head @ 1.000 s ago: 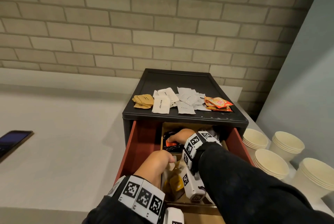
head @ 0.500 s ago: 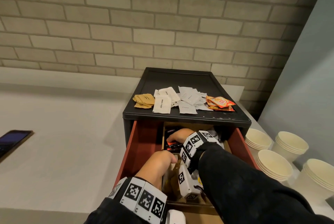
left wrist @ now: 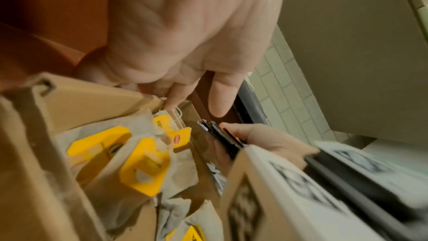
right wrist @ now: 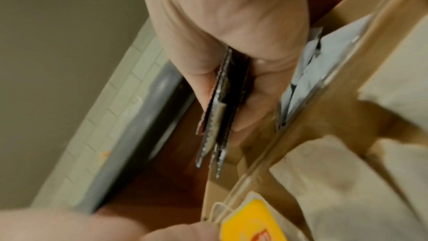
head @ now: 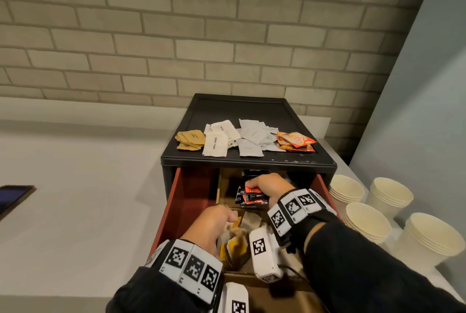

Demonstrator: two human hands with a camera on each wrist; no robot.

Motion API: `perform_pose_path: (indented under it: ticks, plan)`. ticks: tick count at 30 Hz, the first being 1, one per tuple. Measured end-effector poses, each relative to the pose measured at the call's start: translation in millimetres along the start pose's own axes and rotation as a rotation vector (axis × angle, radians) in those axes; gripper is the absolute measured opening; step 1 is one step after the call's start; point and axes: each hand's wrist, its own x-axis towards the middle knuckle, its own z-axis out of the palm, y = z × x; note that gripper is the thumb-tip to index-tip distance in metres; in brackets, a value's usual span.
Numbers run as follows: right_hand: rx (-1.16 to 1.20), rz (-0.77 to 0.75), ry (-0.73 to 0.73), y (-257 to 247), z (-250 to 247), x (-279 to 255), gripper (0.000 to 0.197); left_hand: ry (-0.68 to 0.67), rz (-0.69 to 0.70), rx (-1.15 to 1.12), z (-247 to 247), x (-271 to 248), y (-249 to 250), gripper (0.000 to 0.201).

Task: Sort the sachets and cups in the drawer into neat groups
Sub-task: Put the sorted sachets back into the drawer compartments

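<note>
Right hand grip pinching black sachets edge-up, long axis leftward.

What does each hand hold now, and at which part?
The right hand pinches a small bundle of black and orange sachets at one end, thumb against fingers. The left hand reaches among the tea bags; whether it holds one cannot be told.

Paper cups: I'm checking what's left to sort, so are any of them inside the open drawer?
No, the paper cups stand in stacks on the counter to the right of the drawer, none inside it.
</note>
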Motion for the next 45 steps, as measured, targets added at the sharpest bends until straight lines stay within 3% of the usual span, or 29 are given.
perform_pose_path:
  ticks: [3,6,11,15,21,23,26,27,30,32,37,41,45]
  plan:
    - [0.117,0.037,-0.023,11.5,-11.5,-17.2,0.011,-0.054,0.012,-0.072,-2.6,-1.4,-3.4,0.011]
    - [0.195,0.058,-0.076,23.3,-26.7,-37.4,0.012,-0.093,0.033,-0.047,-3.1,-7.2,-4.8,0.031]
    - [0.260,-0.007,-0.132,33.3,-32.7,-69.4,0.009,-0.104,0.117,-0.060,-4.8,-24.7,-3.8,0.014]
    - [0.345,-0.179,-0.184,37.8,-27.5,-85.6,0.017,-0.089,0.333,-0.101,-0.5,-37.0,-1.4,0.047]
    - [0.370,-0.336,-0.387,44.7,-14.4,-110.7,0.021,-0.496,0.326,-0.337,8.1,-75.8,-5.7,0.035]
    - [0.217,-0.404,-0.295,44.0,-6.2,-112.4,0.019,-0.531,0.338,-0.406,7.9,-76.3,-6.6,0.036]
    - [-0.019,-0.448,-0.152,46.7,-1.4,-102.4,0.053,-0.538,0.309,-0.424,6.0,-73.0,-7.4,0.039]
    - [-0.015,-0.433,-0.164,48.7,-3.7,-98.1,0.054,-0.541,0.302,-0.436,5.1,-71.9,-7.6,0.040]
    - [0.144,-0.452,-0.261,52.3,-17.0,-97.0,0.024,-0.544,0.297,-0.459,2.1,-67.8,-7.1,0.043]
    - [0.254,-0.468,-0.308,56.3,-23.6,-89.6,0.024,-0.528,0.308,-0.459,1.0,-63.4,-6.7,0.042]
    - [0.399,-0.463,-0.193,49.9,-33.9,-80.4,0.023,-0.369,0.334,-0.450,0.6,-52.3,-4.3,0.028]
    - [0.372,-0.460,-0.132,46.9,-39.3,-77.6,0.046,-0.266,0.351,-0.359,5.2,-49.4,-4.0,0.021]
    - [0.077,-0.524,-0.319,52.4,-18.7,-82.8,0.072,-0.237,0.367,-0.343,13.6,-51.3,-8.4,0.021]
